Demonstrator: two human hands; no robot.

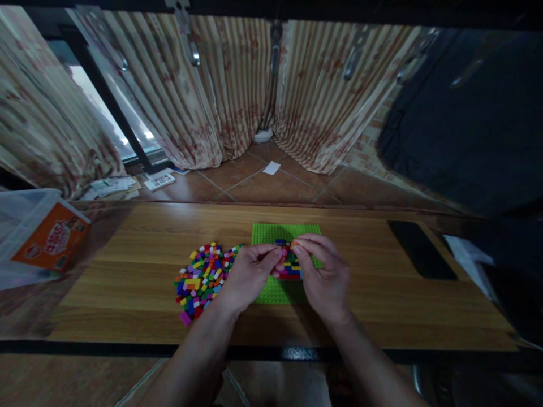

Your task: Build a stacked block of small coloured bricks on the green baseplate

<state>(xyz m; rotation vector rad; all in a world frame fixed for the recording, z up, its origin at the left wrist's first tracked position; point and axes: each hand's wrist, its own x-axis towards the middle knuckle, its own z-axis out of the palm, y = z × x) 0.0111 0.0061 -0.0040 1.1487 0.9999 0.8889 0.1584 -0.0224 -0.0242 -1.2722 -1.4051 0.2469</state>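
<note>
Both hands over green plate (271, 232) in middle of wooden table (360, 316). Left hand (248, 277) and right hand (324, 277) meet at small block stack (289, 265) on plate — fingertips pinched together on it. Loose block pile (203, 274) just left of plate. Black phone (419, 249) far right.

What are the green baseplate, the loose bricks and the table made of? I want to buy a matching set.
Green baseplate: likely moulded plastic, matte, with a studded grid. Loose bricks: plastic by their saturated solid colours and blocky shapes. Table: wood or wood-look laminate, with lengthwise grain streaks and a slight sheen; which one is unclear.
</note>
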